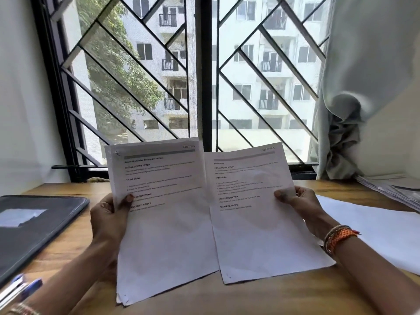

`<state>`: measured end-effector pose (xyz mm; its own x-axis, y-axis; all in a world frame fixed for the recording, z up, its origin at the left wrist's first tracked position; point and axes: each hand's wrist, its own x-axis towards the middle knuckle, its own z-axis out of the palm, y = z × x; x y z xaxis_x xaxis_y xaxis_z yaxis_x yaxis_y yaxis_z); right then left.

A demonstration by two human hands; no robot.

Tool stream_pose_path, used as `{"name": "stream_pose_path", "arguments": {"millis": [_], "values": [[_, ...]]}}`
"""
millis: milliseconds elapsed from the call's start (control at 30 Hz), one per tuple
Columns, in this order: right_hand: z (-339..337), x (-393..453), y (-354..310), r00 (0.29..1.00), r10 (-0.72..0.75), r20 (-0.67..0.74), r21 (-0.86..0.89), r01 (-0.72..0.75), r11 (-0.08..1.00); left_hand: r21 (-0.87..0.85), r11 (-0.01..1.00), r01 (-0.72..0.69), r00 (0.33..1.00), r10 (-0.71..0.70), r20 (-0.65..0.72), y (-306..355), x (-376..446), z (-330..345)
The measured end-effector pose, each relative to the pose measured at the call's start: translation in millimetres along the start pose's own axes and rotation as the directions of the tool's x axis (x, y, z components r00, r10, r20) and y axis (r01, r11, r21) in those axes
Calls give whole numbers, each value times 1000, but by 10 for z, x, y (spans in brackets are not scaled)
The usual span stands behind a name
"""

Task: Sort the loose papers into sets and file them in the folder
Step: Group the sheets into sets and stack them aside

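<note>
left hand point(109, 214) grips stapled set point(163, 219), heading "TASK GOAL" | right hand point(302, 205) pinches sheet point(256, 214), "REQUIRED PROPS" | folder point(34, 223) left on tabletop point(227, 298)

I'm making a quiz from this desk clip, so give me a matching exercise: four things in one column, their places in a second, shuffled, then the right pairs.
Things
1. stapled paper set
2. single printed sheet
3. dark folder
4. blue pens

Places
A. near left corner of the table
B. held in the right hand
C. lying on the table's left side
D. held in the left hand

Pairs: 1-D, 2-B, 3-C, 4-A
</note>
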<state>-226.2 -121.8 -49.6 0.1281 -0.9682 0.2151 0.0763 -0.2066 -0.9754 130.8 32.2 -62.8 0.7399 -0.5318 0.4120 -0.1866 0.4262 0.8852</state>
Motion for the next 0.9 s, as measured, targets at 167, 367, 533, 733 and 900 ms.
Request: {"name": "stream_pose_path", "arguments": {"millis": [167, 367, 533, 733, 900], "values": [[-50, 53, 29, 1000, -25, -9, -27, 25, 999, -30, 1000, 6, 999, -4, 35, -23, 7, 9], [-352, 152, -252, 858, -337, -386, -211, 273, 938, -80, 997, 1, 998, 4, 67, 35, 35, 8], [-494, 163, -316, 726, -526, -443, -447, 329, 832, -127, 991, 30, 986, -9, 165, 120, -6, 50], [-146, 153, -172, 929, -247, -274, -161, 209, 965, -105, 994, 38, 969, -11, 247, 112, -115, 131], [326, -268, 20, 985, 76, 156, -351, -16, 936, -42, 994, 106, 951, -88, 296, -9, -78, 151]]}}
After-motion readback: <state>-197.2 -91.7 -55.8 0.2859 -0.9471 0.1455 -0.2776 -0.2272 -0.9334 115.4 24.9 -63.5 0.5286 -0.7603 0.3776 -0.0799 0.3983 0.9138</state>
